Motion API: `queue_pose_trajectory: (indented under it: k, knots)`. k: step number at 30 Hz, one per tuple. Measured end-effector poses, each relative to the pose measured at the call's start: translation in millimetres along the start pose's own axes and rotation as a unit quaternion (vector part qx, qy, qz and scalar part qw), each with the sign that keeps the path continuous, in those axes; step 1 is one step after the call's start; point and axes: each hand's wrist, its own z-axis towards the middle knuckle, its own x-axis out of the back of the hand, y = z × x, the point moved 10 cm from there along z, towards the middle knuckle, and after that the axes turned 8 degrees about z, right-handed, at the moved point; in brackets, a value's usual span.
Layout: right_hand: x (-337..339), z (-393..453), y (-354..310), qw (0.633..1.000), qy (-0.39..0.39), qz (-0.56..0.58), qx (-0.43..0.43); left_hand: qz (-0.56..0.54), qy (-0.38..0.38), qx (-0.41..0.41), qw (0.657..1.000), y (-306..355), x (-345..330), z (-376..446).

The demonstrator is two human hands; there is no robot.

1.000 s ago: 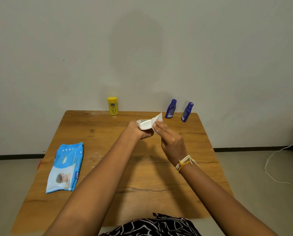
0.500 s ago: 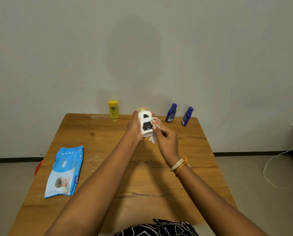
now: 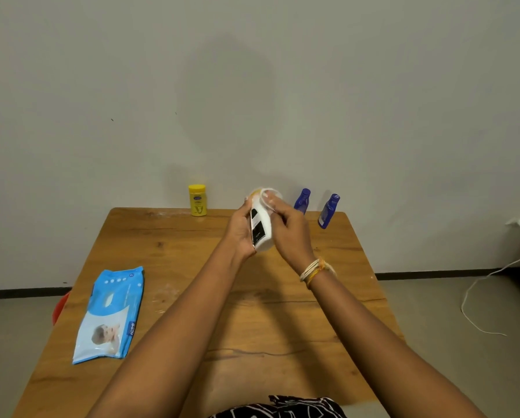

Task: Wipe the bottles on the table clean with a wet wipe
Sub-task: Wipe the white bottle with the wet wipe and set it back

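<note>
A white bottle (image 3: pixel 261 226) is clasped in the left hand (image 3: pixel 243 229) above the table (image 3: pixel 174 254) while a wet wipe (image 3: pixel 269 196) (pinched in the right hand (image 3: pixel 292 233)) is pressed to its top.

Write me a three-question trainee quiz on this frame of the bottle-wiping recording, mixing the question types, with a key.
1. True or false: the white bottle is standing on the table.
2. Multiple choice: where is the wet wipe? A) lying on the wipes pack; B) under the right hand, at the bottle's top end; C) draped over the yellow bottle.
3. Fill in: the number of blue bottles standing at the table's far edge is ___.

Key: 1 false, the left hand holds it in the air; 2 B; 3 two, the second being further right.
</note>
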Motion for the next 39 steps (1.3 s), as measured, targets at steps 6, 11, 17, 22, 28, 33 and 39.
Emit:
queue_pose_trajectory:
  k: [6, 11, 17, 22, 28, 33, 39]
  knots:
    - [-6, -51, -8, 0.994, -0.056, -0.043, 0.089, -0.01, 0.044, 0.002, 0.999, 7, 27, 8]
    - [2, -44, -15, 0.996, -0.026, 0.005, 0.08, -0.011, -0.009, -0.033, 0.999, 11, 15, 5]
    - [-27, -7, -25, 0.994, -0.056, -0.071, 0.057, -0.019, -0.074, -0.05, 0.996, 19, -3, -7]
    - [-38, -38, -18, 0.985, -0.031, -0.143, 0.091, -0.047, -0.095, -0.047, 0.993, 25, 10, 0]
    - [-36, -75, -7, 0.992, 0.017, -0.099, 0.078, -0.014, -0.103, -0.048, 0.993, 30, 25, 1]
    - [-12, -61, -18, 0.993, 0.068, -0.038, 0.086, 0.0, -0.118, -0.058, 0.991, 27, 19, -11]
    - [-29, -12, -40, 0.981, -0.027, -0.142, 0.126, -0.07, -0.12, -0.07, 0.988, 19, 2, -12]
